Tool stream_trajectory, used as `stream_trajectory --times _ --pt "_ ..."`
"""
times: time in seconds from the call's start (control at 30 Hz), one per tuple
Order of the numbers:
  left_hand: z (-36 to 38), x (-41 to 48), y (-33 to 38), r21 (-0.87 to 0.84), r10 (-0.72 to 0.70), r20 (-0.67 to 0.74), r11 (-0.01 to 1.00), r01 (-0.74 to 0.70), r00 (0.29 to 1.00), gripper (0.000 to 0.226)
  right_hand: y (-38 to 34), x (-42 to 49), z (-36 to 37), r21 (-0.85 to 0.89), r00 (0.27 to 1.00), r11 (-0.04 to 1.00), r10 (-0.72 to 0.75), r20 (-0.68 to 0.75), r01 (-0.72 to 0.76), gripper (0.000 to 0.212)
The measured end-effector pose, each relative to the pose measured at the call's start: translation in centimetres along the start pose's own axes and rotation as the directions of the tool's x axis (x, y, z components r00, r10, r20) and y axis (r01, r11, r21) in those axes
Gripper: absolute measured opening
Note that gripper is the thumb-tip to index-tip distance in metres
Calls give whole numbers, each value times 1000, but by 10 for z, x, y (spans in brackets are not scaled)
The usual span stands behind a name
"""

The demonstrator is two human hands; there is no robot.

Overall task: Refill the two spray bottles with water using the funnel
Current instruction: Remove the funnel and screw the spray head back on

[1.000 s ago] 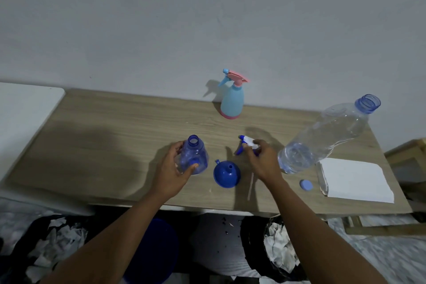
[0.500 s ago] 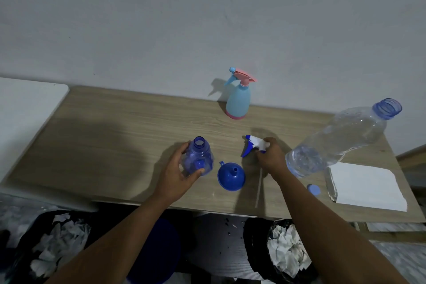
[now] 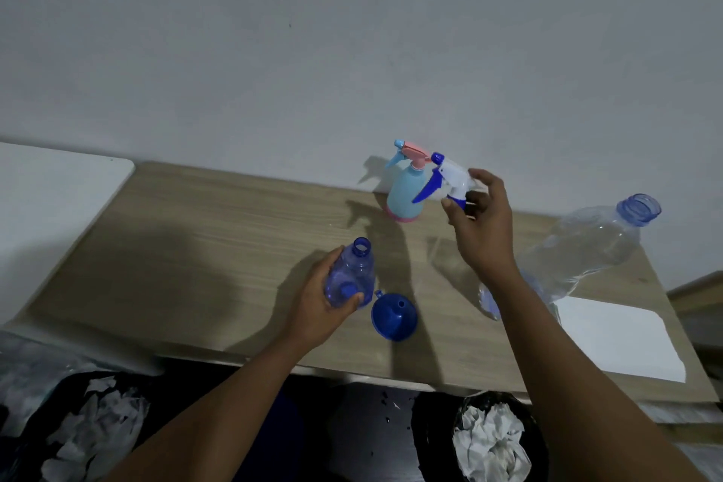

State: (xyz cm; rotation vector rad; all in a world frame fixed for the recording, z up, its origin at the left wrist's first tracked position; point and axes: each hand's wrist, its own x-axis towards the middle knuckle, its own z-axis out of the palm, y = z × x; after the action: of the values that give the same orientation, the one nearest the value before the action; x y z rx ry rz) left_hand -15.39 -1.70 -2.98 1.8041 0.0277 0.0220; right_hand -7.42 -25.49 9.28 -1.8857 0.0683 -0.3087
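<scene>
Against a plain grey wall, the wooden table (image 3: 203, 231) carries everything I need for the refill. My left hand (image 3: 317, 309) is closed around the blue spray bottle (image 3: 350, 278), which stands near the front edge with its neck bare and open. My right hand (image 3: 483, 223) is up off the surface, fingers pinched on the white-and-blue trigger head (image 3: 446, 180), its thin dip tube hanging below. The blue funnel (image 3: 393, 315) lies just beside the open bottle, mouth up on the wood, and the big clear water bottle (image 3: 587, 246) with its cap off stands to the right, partly behind my forearm. The pale blue spray bottle (image 3: 405, 192) with its pink head on waits by the wall. I judge this as the opening step on the first bottle; next I should park the trigger head somewhere clear, then seat the funnel's spout in the neck before pouring.
</scene>
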Motion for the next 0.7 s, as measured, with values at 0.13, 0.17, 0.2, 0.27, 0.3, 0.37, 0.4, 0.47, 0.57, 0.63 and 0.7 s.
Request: stream_trajectory --times 0.13,0.17,0.2,0.27,0.3,0.37,0.4,0.47,0.57,0.63,0.7 --pt "-3 4 18 52 36 10 998 -37 999 81 -64 0 0 112 988 982 -155 -1 154 45" --pt "-3 3 23 64 38 14 997 -39 999 82 -76 -1 -2 137 983 973 -185 -4 184 45" --pt "-4 3 27 77 40 14 996 -41 999 82 -87 -2 -4 158 977 964 -215 -8 213 46" --pt "-7 1 35 103 44 21 994 -46 999 82 -106 -5 -6 192 966 947 -257 -20 256 46" --pt "-8 0 39 115 53 25 992 -55 998 81 -115 -6 -7 206 960 938 -278 -27 277 45" --pt "-9 -2 46 135 79 28 987 -82 996 81 -129 -9 -9 227 946 918 -323 -41 324 44" --pt "-10 -3 51 141 92 24 985 -94 995 81 -135 -11 -10 239 939 909 -341 -46 342 44" --pt "-10 -6 60 146 110 22 983 -112 994 82 -145 -15 -13 267 929 891 -367 -54 368 44" --pt "-9 -13 70 128 140 46 981 -144 989 83 -153 -21 -16 291 919 874 -390 -59 389 44" --pt "-7 -16 76 108 157 58 981 -163 986 83 -155 -25 -18 293 918 875 -394 -36 387 44" --pt "-6 -18 83 107 177 57 977 -182 983 84 -148 -31 -18 287 924 886 -382 5 365 45"
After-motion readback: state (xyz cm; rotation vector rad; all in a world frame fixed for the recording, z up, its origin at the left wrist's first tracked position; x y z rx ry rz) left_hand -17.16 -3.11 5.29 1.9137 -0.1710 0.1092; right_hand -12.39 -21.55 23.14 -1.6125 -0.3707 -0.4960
